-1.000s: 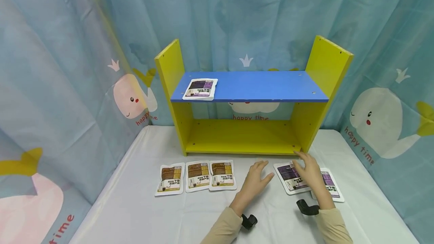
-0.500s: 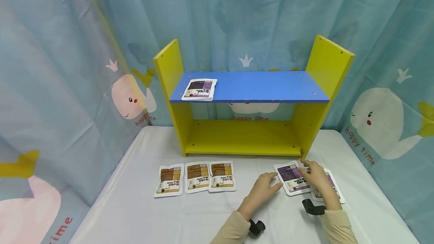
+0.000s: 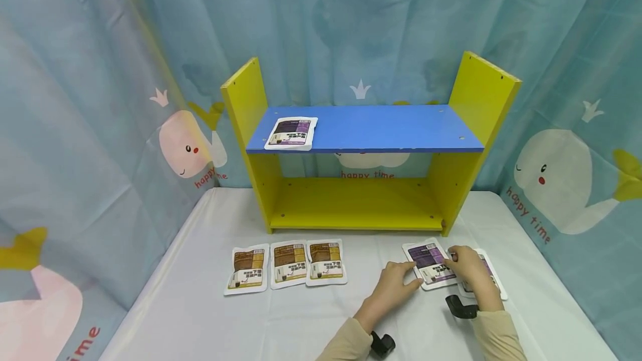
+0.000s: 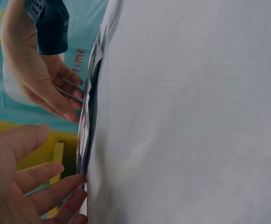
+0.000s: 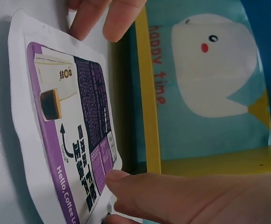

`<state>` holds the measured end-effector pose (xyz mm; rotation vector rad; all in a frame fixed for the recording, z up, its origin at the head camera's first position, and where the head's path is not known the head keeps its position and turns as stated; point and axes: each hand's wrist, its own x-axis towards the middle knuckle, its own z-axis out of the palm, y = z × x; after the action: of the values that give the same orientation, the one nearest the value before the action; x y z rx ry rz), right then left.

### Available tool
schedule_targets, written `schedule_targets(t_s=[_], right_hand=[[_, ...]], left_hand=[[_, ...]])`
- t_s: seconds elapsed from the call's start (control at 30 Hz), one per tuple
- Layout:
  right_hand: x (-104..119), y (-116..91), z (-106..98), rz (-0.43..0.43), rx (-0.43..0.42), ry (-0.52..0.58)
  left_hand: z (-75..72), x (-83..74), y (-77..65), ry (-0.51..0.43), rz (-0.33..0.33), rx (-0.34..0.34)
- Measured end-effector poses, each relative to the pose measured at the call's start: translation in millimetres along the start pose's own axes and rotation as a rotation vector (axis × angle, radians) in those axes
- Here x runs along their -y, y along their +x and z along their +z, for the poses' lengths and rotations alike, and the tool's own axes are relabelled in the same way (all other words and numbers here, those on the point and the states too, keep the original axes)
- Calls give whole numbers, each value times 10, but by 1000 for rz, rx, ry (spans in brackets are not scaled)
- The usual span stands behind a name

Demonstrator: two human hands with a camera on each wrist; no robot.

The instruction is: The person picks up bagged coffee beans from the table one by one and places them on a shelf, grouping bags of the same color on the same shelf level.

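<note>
A white-edged pouch with a purple and black coffee label (image 3: 427, 263) lies flat on the table, in front of the shelf's right end. My left hand (image 3: 391, 289) touches its left edge with extended fingertips, thumb apart. On the opposite side, my right hand (image 3: 470, 269) rests its fingertips at the right edge. The right wrist view shows the right thumb (image 5: 119, 179) against the pouch's printed face (image 5: 74, 126), and the left fingers (image 5: 119, 21) at its far edge. A second purple pouch (image 3: 495, 278) lies partly under the right hand and beside the first.
Three brown-labelled pouches (image 3: 288, 263) lie in a row at the left of the white-covered table (image 3: 200, 327). The yellow shelf unit (image 3: 351, 199) stands behind, with one purple pouch (image 3: 291, 132) on the left of its blue board (image 3: 381, 127). Printed curtains (image 3: 321, 27) surround it.
My left hand has moved right to the purple pouch's left edge. My right hand has drawn back a little and settled at its right edge. The pouch has stayed on the table.
</note>
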<state>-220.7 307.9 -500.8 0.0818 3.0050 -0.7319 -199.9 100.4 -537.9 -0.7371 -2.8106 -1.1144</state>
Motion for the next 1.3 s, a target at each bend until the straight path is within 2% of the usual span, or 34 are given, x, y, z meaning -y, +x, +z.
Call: schedule_targets(t_s=[0.17,0.3,0.47,0.63,0.73,0.83,1.07,1.3], right_hand=[[11,-14,17,-5,17,20],[0,-18,50,1,27,44],[-3,-9,87,12,77,115],[15,0,117,26,111,152],[35,7,130,17,113,173],[71,15,136,-1,114,195],[149,10,149,-42,117,253],[186,15,153,-134,78,313]], left_hand=[[10,29,-4,-60,-12,14],[-8,58,-15,-205,-45,16],[-29,100,-10,-402,-82,-83],[-50,131,22,-570,-87,-183],[-65,148,43,-617,-90,-223],[-92,167,60,-620,-81,-259],[-160,221,101,-647,-120,-241],[-266,283,132,-689,-133,-239]])
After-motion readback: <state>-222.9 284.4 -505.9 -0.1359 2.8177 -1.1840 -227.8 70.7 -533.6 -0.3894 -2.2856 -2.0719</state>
